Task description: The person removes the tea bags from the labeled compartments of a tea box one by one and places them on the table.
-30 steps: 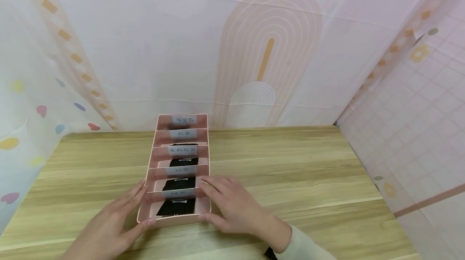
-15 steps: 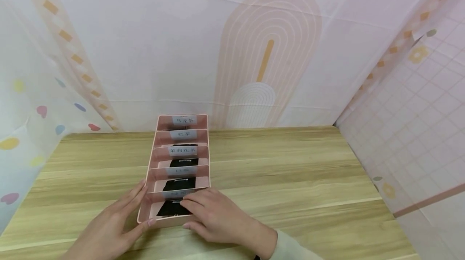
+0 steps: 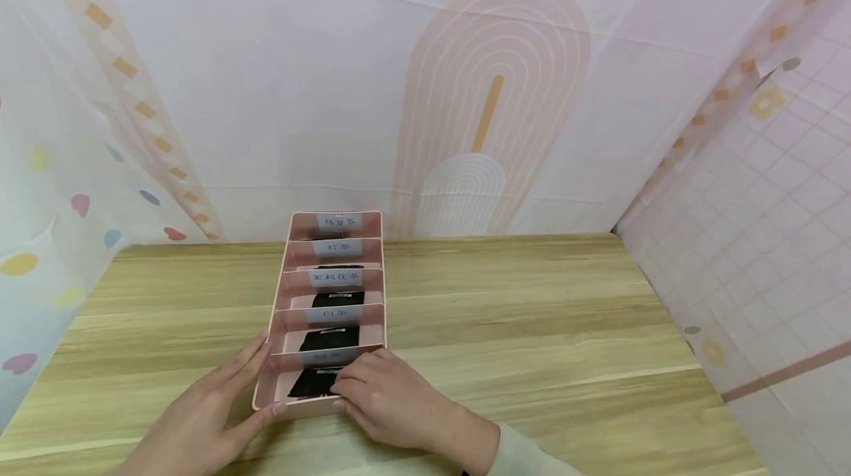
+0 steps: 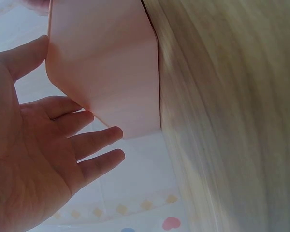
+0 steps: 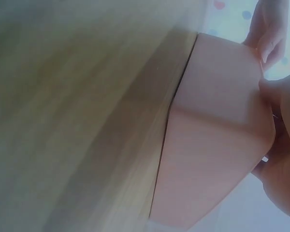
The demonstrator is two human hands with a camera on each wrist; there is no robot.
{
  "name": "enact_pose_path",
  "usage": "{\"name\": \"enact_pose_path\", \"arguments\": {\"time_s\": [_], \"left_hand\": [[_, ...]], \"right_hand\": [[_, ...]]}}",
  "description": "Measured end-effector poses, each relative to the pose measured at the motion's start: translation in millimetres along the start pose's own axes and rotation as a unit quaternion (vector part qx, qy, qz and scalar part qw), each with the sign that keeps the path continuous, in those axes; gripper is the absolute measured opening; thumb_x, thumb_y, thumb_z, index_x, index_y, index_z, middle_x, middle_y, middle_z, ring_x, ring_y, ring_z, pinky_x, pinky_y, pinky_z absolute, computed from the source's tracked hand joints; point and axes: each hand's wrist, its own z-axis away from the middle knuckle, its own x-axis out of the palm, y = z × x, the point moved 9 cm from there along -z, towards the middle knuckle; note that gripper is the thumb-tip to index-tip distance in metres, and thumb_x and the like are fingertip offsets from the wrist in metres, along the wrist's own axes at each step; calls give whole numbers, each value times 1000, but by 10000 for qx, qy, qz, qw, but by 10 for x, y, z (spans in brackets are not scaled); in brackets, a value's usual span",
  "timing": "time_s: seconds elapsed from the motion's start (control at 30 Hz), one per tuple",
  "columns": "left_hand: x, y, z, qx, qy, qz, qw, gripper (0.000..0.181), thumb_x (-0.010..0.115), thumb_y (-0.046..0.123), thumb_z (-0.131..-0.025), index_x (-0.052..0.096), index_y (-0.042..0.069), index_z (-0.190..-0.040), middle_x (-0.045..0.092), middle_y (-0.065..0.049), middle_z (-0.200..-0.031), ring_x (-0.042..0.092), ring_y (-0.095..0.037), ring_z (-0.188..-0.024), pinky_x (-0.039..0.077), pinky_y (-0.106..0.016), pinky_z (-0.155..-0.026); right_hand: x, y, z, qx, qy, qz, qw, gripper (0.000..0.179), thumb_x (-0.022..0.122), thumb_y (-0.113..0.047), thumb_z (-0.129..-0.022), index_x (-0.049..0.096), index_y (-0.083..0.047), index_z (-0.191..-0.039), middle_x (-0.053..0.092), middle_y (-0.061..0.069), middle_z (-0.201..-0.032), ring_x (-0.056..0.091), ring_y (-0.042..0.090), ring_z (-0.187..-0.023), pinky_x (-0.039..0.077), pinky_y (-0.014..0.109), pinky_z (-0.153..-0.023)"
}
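A pink divided box (image 3: 299, 406) stands lengthwise on the table in the head view, with a label on the wall of each compartment. Flat black packets, one being the front packet (image 3: 312, 383), lie inside. My left hand (image 3: 202, 413) steadies the front left corner, its thumb at the front rim and the other fingers, fairly straight, along the side. My right hand (image 3: 399, 398) bends over the front right corner. Its fingers reach into the front compartment by the packet, and its thumb (image 5: 273, 92) touches the front rim. The hand hides what those fingertips touch.
The wooden table (image 3: 532, 343) extends left and right of the box. A patterned cloth backdrop (image 3: 299, 92) rises behind it, close to the box's far end. Another cloth wall (image 3: 764, 239) borders the right side.
My right hand has moved left and inward, from the box's right side wall to over the front compartment, covering part of the packet. My left hand and the box stay put.
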Motion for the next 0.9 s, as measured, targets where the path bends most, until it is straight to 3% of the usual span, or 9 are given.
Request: {"name": "enact_pose_path", "arguments": {"time_s": [0.5,0.73,0.9], "left_hand": [[7,-4,-3,-160,-92,63,9998,81,86,42,-86,57,-5,-146,52,-21,-155,61,-42,-128,3,4,-104],[7,-12,-1,-139,-95,42,9998,81,87,41,-86,57,-4,-146,52,-21,-155,61,-41,-128,3,4,-104],[15,-23,6,-182,-97,-1,9998,82,87,41,-85,57,-3,-147,52,-19,-155,60,-41,-129,3,4,-103]], "right_hand": [[14,3,-18,152,-135,-289,9994,13,65,-24,-105,77,-20,-107,73,-12,-105,64,5,-106,44,21,-97],[-3,48,-32,513,-116,-985,9937,9,69,-21,-103,77,-19,-103,74,-12,-102,64,4,-102,42,17,-95],[-48,94,-44,735,151,-1531,9854,4,74,-17,-99,78,-18,-98,73,-12,-95,65,1,-95,41,13,-93]]}}
